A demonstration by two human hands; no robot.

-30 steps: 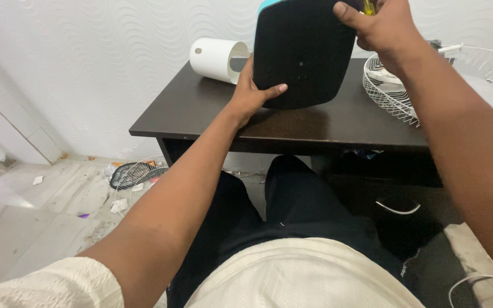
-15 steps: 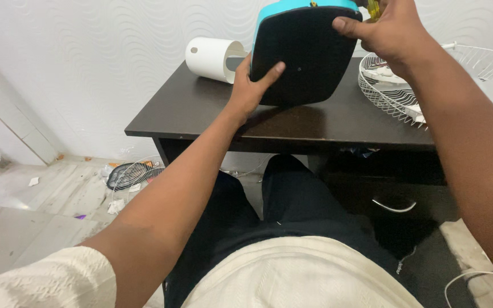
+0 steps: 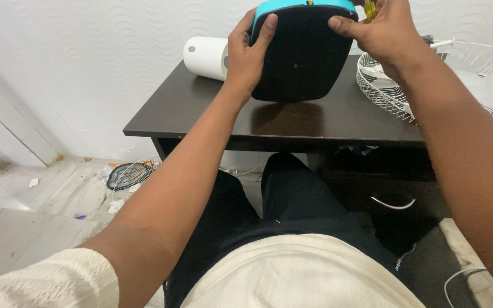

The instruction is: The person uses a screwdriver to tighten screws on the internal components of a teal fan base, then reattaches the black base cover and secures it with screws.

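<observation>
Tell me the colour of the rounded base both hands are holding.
In the head view, the base is black underneath with a turquoise top edge.

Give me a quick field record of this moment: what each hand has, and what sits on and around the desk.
left hand: grips the left edge of the black rounded plastic base with a turquoise rim, fingers over its top corner
right hand: on the base's upper right corner, also holding a yellow-handled tool, mostly hidden
base: tilted up, lower edge on the dark brown wooden desk
desk left: white cylinder lying on its side
desk right: white wire fan guard
floor left: dark round grille, scraps of litter
</observation>
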